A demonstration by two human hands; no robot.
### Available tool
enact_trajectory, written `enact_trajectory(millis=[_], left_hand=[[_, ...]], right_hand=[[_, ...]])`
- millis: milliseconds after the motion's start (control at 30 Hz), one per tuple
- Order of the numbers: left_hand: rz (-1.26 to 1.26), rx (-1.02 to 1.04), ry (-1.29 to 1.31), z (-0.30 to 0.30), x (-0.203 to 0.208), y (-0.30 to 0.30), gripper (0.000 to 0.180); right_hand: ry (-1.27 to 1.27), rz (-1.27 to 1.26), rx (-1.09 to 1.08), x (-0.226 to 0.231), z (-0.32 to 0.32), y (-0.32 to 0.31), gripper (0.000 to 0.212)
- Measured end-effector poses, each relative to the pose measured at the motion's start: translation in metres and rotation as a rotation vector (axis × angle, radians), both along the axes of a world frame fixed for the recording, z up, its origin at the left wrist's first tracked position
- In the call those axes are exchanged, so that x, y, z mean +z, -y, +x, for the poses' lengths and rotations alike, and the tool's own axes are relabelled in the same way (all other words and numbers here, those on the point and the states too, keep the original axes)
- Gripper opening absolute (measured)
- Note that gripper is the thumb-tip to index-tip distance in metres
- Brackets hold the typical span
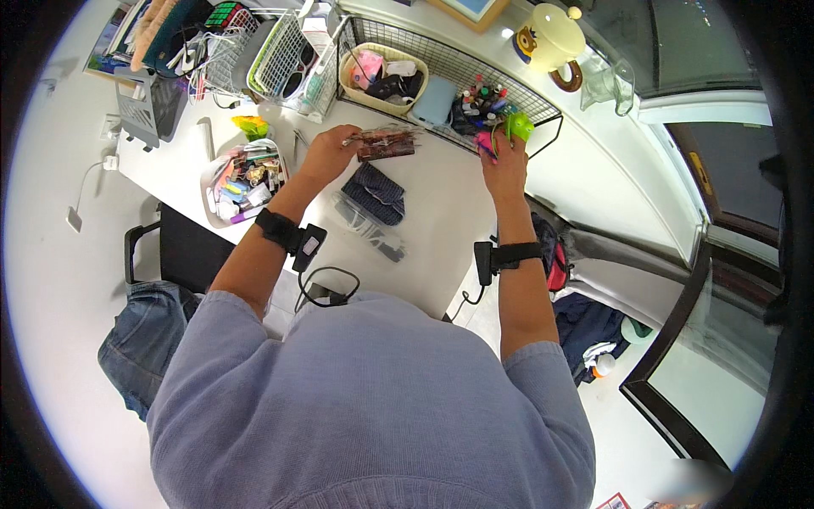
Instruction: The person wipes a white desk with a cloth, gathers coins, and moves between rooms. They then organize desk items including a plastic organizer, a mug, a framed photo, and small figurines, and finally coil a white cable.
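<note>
Left hand: here [331, 151], a narrow fingertip pinch on the left end of the brown packet [387, 146], just short of the wire basket [543, 119]!
Right hand: over at the basket's right end [507, 168], fingers against a pink item [486, 144] and a green one [519, 127]; can't tell if it grips either.
Basket: cream bin [348, 82], light blue case [433, 100] and small bottles [483, 102] already inside; looks midway.
Outside it: brown packet, dark folded pouch [378, 192], clear plastic bag [366, 222].
Open room: white tabletop [449, 204], between pouch and right forearm.
Edges: basket rim ahead, table's front edge near the torso.
</note>
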State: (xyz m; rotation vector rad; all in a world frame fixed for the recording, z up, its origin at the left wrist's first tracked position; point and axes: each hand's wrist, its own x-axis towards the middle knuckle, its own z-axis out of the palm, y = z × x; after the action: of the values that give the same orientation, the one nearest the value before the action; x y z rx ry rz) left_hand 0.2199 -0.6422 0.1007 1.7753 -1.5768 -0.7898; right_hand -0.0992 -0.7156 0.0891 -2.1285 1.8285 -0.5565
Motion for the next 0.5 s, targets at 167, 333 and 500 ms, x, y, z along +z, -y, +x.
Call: enact_trajectory(millis=[167, 333, 500], left_hand=[[-0.015, -0.03, 0.069, -0.002, -0.001, 0.003, 0.025], [-0.04, -0.082, 0.129, 0.002, -0.001, 0.002, 0.028], [-0.063, -0.093, 0.116, 0.001, 0.009, 0.001, 0.03]], right_hand=[[-0.112, -0.004, 0.035, 0.004, 0.001, 0.003, 0.055], [0.001, -0.001, -0.043, 0.002, -0.004, -0.004, 0.056], [0.131, -0.092, -0.089, 0.018, -0.007, -0.016, 0.057]])
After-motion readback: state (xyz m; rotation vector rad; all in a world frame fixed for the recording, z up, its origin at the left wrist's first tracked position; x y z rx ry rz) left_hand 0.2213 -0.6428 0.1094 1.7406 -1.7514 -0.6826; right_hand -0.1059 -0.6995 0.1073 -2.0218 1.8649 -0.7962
